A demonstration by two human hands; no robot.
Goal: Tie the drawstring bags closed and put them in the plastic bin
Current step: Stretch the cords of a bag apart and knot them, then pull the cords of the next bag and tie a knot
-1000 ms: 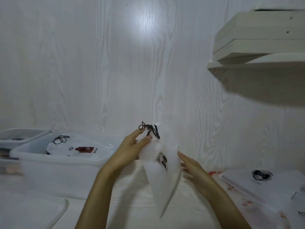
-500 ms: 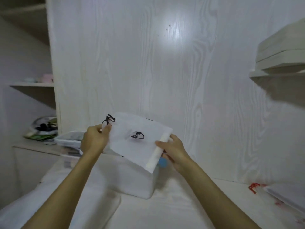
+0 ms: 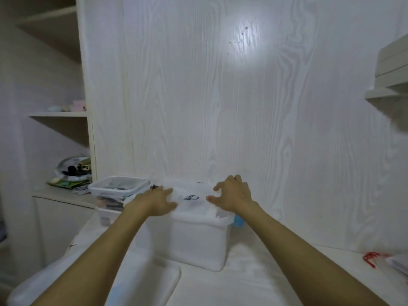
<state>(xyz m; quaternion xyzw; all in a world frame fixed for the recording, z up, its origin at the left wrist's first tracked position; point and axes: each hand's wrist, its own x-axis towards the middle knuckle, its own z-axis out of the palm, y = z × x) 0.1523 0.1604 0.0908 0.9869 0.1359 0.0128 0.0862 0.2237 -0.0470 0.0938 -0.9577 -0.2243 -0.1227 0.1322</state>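
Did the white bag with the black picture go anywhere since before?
Yes. The drawstring bag went down from in front of the wall into the top of the plastic bin.

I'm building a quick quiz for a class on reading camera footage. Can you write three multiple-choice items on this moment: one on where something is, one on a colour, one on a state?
1. Where is the white drawstring bag?
A. on top of the white plastic bin
B. on the wall shelf
C. on the floor

2. What colour is the drawstring knot by the left hand?
A. yellow
B. black
C. green

3. How is the right hand?
A. clenched in a fist
B. gripping the bin's rim
C. fingers spread and loosely curled above the bag, holding nothing

Answers:
1 A: the bag lies across the bin's open top.
2 B: a dark knot shows at the bag's left end.
3 C: its fingers are apart and not closed round anything.
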